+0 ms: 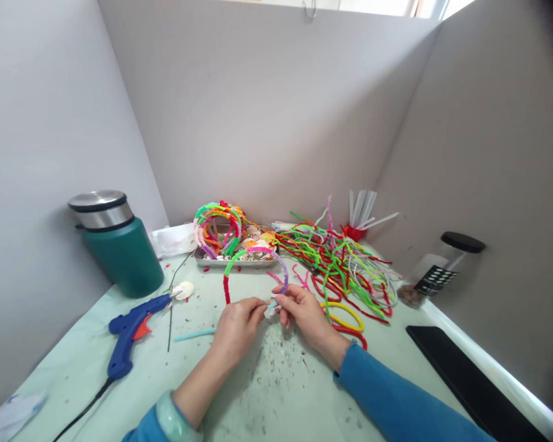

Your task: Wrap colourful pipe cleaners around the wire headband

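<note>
A headband (256,250) wrapped in red, green, pink and purple pipe cleaner arches above my hands. My right hand (299,310) is closed on its purple end, where a short light-blue piece shows between the fingertips. My left hand (241,321) is pinched at the other side of that light-blue piece, just left of my right hand. The headband's red end stands free behind my left hand. A light-blue pipe cleaner (195,334) extends to the left from behind my left hand.
A blue glue gun (128,334) and green bottle (122,255) stand left. Behind are a metal tray (239,263) with wrapped headbands (219,230) and a pipe cleaner heap (336,258). On the right are a jar (437,270) and black strip (465,374).
</note>
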Demonstrator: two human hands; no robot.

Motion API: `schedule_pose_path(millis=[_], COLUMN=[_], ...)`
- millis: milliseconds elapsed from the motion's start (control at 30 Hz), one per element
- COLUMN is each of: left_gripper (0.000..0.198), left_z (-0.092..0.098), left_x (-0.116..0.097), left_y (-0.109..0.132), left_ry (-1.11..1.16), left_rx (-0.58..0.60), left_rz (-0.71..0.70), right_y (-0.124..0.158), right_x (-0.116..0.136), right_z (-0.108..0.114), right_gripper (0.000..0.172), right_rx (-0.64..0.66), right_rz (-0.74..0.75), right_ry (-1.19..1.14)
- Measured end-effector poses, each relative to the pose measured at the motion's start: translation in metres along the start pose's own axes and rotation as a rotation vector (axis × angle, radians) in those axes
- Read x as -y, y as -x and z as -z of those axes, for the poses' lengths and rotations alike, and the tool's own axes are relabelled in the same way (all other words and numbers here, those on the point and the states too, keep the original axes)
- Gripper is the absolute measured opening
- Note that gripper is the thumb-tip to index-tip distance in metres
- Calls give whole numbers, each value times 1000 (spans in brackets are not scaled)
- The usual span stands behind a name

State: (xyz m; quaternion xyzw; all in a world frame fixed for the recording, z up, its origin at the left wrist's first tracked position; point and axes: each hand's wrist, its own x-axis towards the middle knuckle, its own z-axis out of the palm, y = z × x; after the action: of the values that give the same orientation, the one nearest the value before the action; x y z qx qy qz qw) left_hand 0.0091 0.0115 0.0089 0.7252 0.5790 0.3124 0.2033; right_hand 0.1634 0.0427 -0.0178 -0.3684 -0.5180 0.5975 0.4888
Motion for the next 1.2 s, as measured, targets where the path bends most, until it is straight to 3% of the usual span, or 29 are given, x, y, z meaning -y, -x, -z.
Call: schedule_pose_path(millis=[367, 500, 800, 1067, 1200], left_gripper=[19, 16, 17, 14, 12], left_z=[-4, 2, 4, 5, 5], left_x=[0, 1, 8, 5, 2], left_y=[0, 0, -4, -7, -6], left_ry=[196, 220, 231, 425, 412], left_rx=[-61, -4, -39, -32, -69], left_rz=[-58, -83, -199, -21, -4], right_y=[-3, -2, 0, 2, 4], right_x=[-1, 1, 2, 7, 5], right_z=[4, 4, 6, 5, 4], right_gripper=[27, 26, 21, 21, 22], right_rx=[-8, 30, 118, 203, 214], right_rz=[12, -4, -15, -90, -129], right_ry=[-134, -141, -103, -241, -302])
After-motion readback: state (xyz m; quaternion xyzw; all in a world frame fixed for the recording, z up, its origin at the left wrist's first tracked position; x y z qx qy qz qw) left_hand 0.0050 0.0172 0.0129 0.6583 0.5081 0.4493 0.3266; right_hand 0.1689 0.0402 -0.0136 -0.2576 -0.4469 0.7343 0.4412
